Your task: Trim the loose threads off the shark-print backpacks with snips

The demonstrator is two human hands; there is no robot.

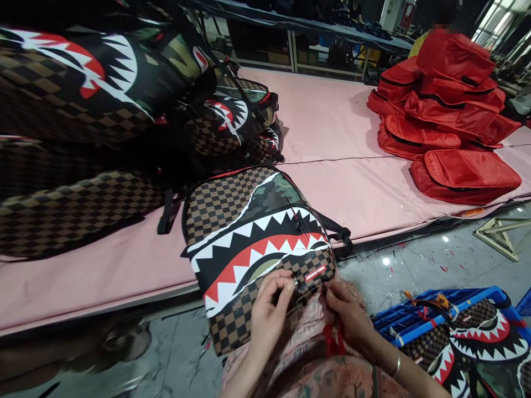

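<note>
A checkered backpack [232, 215] with a printed shark mouth and a camouflage patch lies on the edge of the pink table, its lower end towards my body. Over its lower front, my left hand [269, 301] is closed in a pinch, with a tiny shiny bit at the fingertips that is too small to name. My right hand [350, 312] is closed near the bag's lower right corner, beside a small red label [315, 273]; what its fingers hold is hidden. Below that hand hangs a red strip [334, 338]. A black strap [338, 229] sticks out at the bag's right side.
Similar backpacks [83, 83] are piled at the left on the pink table [323, 121]. Several red bags [460, 110] are stacked at the far right, with a person partly behind them. A blue crate [440, 315] with more shark-print bags stands on the floor at right.
</note>
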